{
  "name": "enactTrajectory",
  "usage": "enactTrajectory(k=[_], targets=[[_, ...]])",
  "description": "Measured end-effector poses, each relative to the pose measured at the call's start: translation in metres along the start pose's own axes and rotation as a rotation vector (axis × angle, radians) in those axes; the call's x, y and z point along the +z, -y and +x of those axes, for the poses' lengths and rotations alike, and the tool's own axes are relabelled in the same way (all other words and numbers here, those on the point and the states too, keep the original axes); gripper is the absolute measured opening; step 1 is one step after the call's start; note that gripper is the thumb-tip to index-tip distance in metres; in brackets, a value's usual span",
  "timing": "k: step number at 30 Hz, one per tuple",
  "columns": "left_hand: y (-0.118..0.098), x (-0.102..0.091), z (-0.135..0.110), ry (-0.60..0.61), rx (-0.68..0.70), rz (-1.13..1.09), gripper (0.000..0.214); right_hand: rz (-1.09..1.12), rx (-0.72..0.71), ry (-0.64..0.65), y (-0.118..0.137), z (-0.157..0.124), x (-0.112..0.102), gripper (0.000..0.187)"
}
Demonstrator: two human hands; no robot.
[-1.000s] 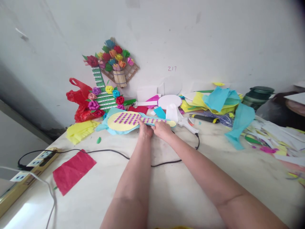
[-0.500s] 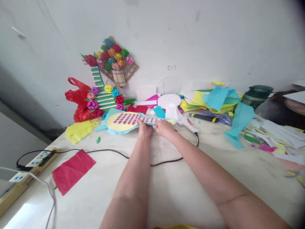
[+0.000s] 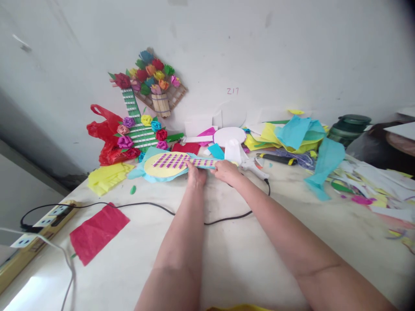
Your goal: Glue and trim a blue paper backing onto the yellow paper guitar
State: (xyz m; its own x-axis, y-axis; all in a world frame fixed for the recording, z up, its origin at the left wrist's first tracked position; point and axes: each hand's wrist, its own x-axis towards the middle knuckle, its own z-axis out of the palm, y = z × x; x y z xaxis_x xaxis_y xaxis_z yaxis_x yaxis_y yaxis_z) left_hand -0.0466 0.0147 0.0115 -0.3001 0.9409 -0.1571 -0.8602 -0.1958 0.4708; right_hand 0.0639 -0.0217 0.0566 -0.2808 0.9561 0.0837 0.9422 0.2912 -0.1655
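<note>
Both my hands grip a yellow paper guitar [image 3: 151, 166] with purple woven strips, held level over the table. Light blue crepe paper [image 3: 138, 172] sticks out around its rounded body. My left hand [image 3: 196, 175] is closed where the body meets the neck, thumb on top and fingers hidden beneath. Farther right, my right hand [image 3: 226, 171] pinches the neck near its end. Just beyond that hand lies a white glue gun [image 3: 256, 167] with a black cord. Behind the guitar rests a white guitar-shaped cutout [image 3: 229, 136].
A green paper guitar with flowers [image 3: 142, 135] leans against the wall beside a red plastic bag [image 3: 105, 137]. Red crepe paper [image 3: 99, 233] and a power strip [image 3: 48, 221] are at left. Cutters [image 3: 279, 159], blue crepe paper [image 3: 327, 164] and paper scraps [image 3: 382, 181] lie at right.
My right hand has shifted slightly along the neck. My left hand keeps its place on the guitar, and the whole view has drifted a little.
</note>
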Motion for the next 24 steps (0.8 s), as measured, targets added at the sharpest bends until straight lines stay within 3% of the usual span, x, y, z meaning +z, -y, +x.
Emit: enactTrajectory(k=[9, 18, 24], targets=[[0.001, -0.001, 0.001, 0.05, 0.026, -0.001, 0.049, 0.003, 0.02, -0.023, 0.0, 0.001, 0.004, 0.035], [-0.001, -0.003, 0.002, 0.014, -0.013, -0.003, 0.049, 0.043, 0.033, 0.076, -0.007, -0.003, -0.014, 0.036], [-0.001, -0.002, 0.003, -0.035, -0.019, 0.014, 0.047, 0.032, 0.024, 0.07, -0.009, -0.003, -0.014, 0.036]])
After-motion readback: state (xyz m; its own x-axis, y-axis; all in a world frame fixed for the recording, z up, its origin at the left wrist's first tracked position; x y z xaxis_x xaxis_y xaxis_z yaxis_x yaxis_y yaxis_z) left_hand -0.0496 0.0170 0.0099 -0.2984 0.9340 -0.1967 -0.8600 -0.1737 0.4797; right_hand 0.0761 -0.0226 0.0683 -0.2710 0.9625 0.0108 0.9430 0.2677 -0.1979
